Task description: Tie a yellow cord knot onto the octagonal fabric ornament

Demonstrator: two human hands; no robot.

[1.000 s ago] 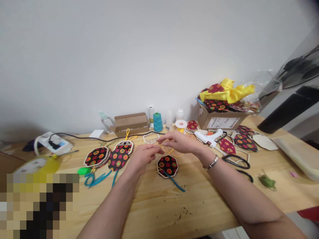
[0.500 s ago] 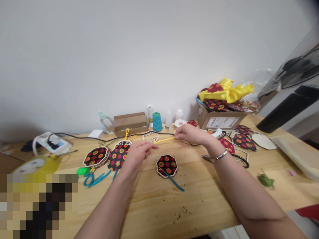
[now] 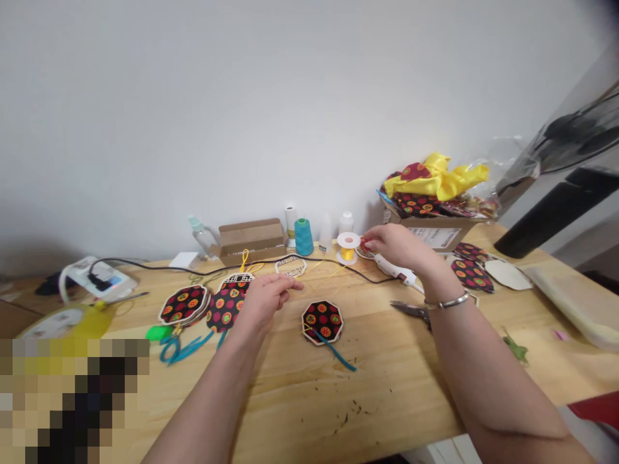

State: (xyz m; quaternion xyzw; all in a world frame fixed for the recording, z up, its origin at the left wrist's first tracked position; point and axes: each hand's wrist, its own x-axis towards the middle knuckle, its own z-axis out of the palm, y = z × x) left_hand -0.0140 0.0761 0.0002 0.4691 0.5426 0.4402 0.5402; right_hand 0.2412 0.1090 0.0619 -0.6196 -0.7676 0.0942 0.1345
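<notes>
My left hand [image 3: 271, 293] is closed in a pinch above the table, with a thin yellow cord [image 3: 315, 265] running slack near its fingertips. The cord trails toward a white spool wound with yellow cord [image 3: 347, 253]. At the back right, my right hand [image 3: 394, 245] has its fingers bent together over a red patterned piece [image 3: 366, 248]; whether they hold anything is hidden. Below that hand lies a white glue gun [image 3: 397, 270]. Between my forearms rests an octagonal patterned piece [image 3: 323, 320] with a teal strip [image 3: 341, 356]. Scissors [image 3: 409, 309] lie partly under my right wrist.
A teal thread cone [image 3: 304, 237] stands near the wall beside a long cardboard box [image 3: 252, 240]. Stacked patterned octagons [image 3: 184, 304] lie at left. A carton of fabric [image 3: 440, 229] stands at back right. A black cable [image 3: 222, 268] crosses the table.
My right hand has moved right and back from the cord, which has gone slack. The yellow spool and glue gun are now uncovered. My left hand has hardly moved.
</notes>
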